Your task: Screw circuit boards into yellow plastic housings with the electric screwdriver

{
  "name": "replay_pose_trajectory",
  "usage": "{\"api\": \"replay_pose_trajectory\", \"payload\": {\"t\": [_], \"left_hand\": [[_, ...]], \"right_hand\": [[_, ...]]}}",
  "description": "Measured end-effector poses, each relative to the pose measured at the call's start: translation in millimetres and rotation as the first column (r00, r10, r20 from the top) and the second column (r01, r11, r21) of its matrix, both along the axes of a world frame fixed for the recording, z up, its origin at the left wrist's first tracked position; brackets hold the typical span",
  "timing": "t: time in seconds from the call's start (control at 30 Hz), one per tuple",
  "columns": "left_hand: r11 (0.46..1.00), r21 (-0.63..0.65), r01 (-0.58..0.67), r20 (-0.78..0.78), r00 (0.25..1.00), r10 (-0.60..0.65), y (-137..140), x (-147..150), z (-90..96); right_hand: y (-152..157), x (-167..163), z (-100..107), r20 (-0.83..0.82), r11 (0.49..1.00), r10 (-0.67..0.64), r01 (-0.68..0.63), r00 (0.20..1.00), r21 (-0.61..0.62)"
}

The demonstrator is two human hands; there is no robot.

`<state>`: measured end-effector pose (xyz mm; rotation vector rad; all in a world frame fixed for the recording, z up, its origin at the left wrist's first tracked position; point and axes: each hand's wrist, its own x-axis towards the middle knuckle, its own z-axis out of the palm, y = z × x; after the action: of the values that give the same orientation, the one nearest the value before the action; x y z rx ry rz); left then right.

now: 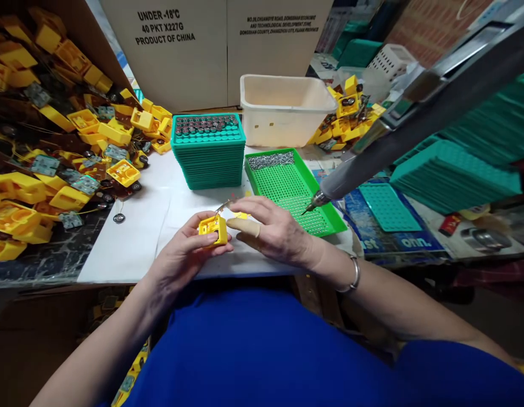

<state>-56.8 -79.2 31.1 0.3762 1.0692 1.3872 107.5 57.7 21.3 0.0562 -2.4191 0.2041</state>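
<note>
My left hand (pixel 194 240) grips a small yellow plastic housing (pixel 213 229), its open, hollow side facing up, with the thumb pressed on its near side. Close by on the right, my right hand (pixel 272 229) is bent over the housing, with pale covers on some fingertips. A thin metal piece (pixel 222 207) sticks out from its fingers to the far edge of the housing; its exact kind is hidden by the fingers. Another small yellow part (pixel 242 215) lies on the white sheet (pixel 138 249), partly behind the right hand.
A powered screwdriver (pixel 342 178) hangs from the upper right, above a green tray (pixel 336 223) of small screws. Stacked teal trays (pixel 215 164) hold small round parts. Yellow housings with wires (pixel 70 198) are heaped left. A white bin (pixel 282 121) stands behind.
</note>
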Motion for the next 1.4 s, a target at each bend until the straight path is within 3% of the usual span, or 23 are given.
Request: {"api": "replay_pose_trajectory", "payload": {"t": [0.13,0.27,0.47,0.57,0.63,0.73,0.87,1.0,1.2,1.4], "left_hand": [[0.970,0.039,0.240,0.181,0.953,-0.243,-6,-7,3.8],[0.885,0.189,0.424,0.282,0.840,-0.463,-12,-11,-0.4],[0.792,0.229,0.566,0.338,0.717,-0.610,-18,-13,-4.2],[0.776,0.192,0.601,0.305,0.715,-0.629,-20,-15,-2.7],[0.819,0.134,0.557,0.217,0.790,-0.573,-20,-15,-1.8],[0.930,0.031,0.366,-0.052,0.930,-0.364,-18,-10,-2.5],[0.998,0.049,0.039,-0.309,0.951,-0.022,-10,2,-8.4],[0.981,0.080,-0.176,-0.276,0.942,0.192,-1,11,-12.6],[0.968,0.081,-0.238,-0.130,0.960,0.247,5,16,-9.5],[0.977,0.011,-0.212,-0.037,0.976,0.212,10,16,-5.1]], "right_hand": [[2,-5,-3,-0.089,0.992,0.043,-0.032,0.995,0.120],[5,-9,-3,-0.201,0.991,0.104,-0.085,0.974,0.100],[11,-16,-2,-0.222,0.965,0.261,-0.251,0.939,0.075],[14,-16,2,-0.218,0.947,0.310,-0.321,0.925,-0.014],[14,-13,7,-0.196,0.942,0.307,-0.327,0.931,-0.080],[9,-7,12,-0.153,0.961,0.221,-0.242,0.963,-0.134],[-8,-1,12,-0.148,0.976,0.015,-0.047,0.989,-0.214],[-25,2,5,-0.102,0.952,-0.009,-0.023,0.995,-0.305],[-39,-1,-4,-0.126,0.899,0.082,-0.127,0.989,-0.419],[-48,-3,-14,-0.101,0.957,0.075,-0.100,0.992,-0.272]]}}
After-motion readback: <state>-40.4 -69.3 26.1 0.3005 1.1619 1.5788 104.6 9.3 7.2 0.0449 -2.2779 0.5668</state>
